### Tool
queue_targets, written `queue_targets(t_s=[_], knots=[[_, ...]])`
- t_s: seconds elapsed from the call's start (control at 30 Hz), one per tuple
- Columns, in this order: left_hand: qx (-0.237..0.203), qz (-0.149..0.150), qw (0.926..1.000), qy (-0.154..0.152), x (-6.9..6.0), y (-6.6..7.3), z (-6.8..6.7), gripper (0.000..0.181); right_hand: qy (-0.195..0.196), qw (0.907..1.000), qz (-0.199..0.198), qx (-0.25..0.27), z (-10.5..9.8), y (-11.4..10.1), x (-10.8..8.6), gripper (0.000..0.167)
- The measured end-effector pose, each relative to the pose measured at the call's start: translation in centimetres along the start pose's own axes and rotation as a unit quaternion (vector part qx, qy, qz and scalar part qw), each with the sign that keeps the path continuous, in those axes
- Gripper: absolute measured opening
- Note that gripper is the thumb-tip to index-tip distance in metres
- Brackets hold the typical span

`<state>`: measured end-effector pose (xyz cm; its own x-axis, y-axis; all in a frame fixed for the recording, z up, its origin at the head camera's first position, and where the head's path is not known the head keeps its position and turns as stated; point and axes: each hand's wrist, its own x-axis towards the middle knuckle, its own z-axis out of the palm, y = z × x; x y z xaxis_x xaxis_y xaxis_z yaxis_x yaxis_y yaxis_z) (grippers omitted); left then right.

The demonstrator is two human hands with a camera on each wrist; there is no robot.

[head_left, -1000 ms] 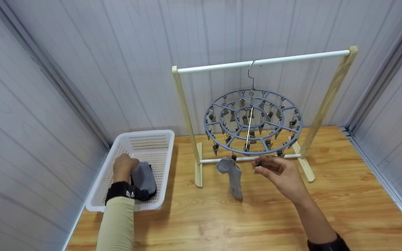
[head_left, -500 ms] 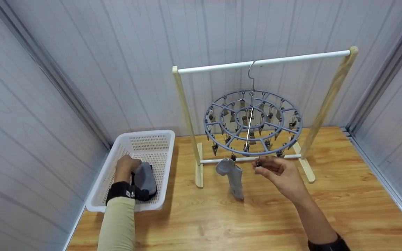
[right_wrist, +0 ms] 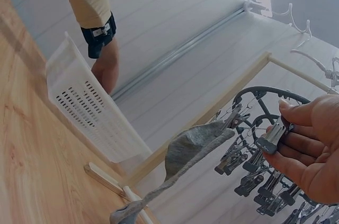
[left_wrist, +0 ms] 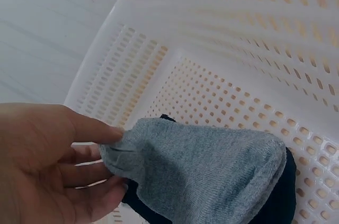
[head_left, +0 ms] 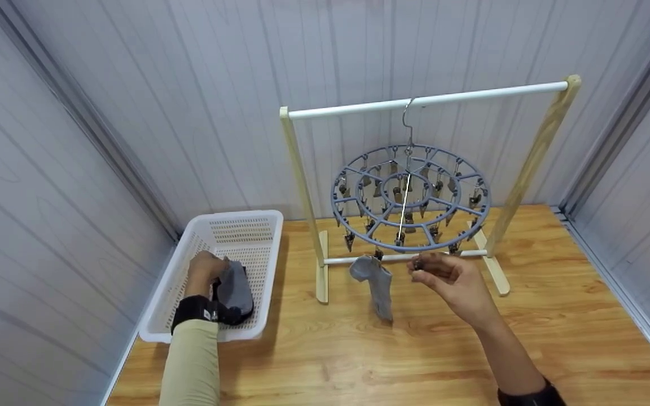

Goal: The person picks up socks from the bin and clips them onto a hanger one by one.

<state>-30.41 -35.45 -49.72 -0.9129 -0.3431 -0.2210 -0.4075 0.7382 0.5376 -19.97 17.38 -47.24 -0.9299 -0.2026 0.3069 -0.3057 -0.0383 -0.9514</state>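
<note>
Inside the white basket, my left hand (left_wrist: 58, 166) pinches one end of a grey sock (left_wrist: 196, 166) between thumb and fingers. Dark cloth (left_wrist: 278, 197) lies under that sock. My right hand (head_left: 455, 285) holds a metal clip (right_wrist: 273, 135) between thumb and fingers at the front rim of a round blue-grey clip hanger (head_left: 409, 247). To the left of this hand, another grey sock (head_left: 380, 290) hangs from a clip on the same rim, its upper part folded over to one side.
The white perforated basket (head_left: 277, 242) stands on the wooden table (head_left: 330, 361) at left. A wooden stand (head_left: 534, 163) with a white bar (head_left: 353, 109) carries the hanger by its hook. Several more clips dangle from the rings. Panelled walls (head_left: 218, 84) enclose the back and sides.
My left hand has shifted slightly at the sock's end in the basket, and its fingers now show at the sock's edge. The right hand stays at the clip.
</note>
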Motion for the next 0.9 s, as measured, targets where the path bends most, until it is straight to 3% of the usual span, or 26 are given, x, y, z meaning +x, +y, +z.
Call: queue_targets(t_s=[0.2, 0.4, 0.53, 0.9], knots=[[-0.024, 0.015, 0.9996, 0.004, 0.6, -0.2, 0.3, 0.036, -0.003, 1.0, -0.005, 0.001, 0.0, 0.0, 0.0, 0.031], [-0.051, 0.027, 0.9982, 0.018, 0.5, 0.1, 0.3, 0.023, 0.001, 1.0, -0.003, 0.007, 0.0, 0.0, -0.1, 0.032], [-0.058, 0.039, 0.9973, 0.024, 0.3, 0.5, 0.2, 0.035, 0.001, 1.0, -0.005, -0.004, -0.1, 0.0, 0.0, 0.032], [-0.117, 0.107, 0.9835, 0.087, -2.1, 2.2, -0.7, 0.035, 0.001, 0.9998, -0.011, -0.014, -0.2, 0.0, 0.0, 0.032]])
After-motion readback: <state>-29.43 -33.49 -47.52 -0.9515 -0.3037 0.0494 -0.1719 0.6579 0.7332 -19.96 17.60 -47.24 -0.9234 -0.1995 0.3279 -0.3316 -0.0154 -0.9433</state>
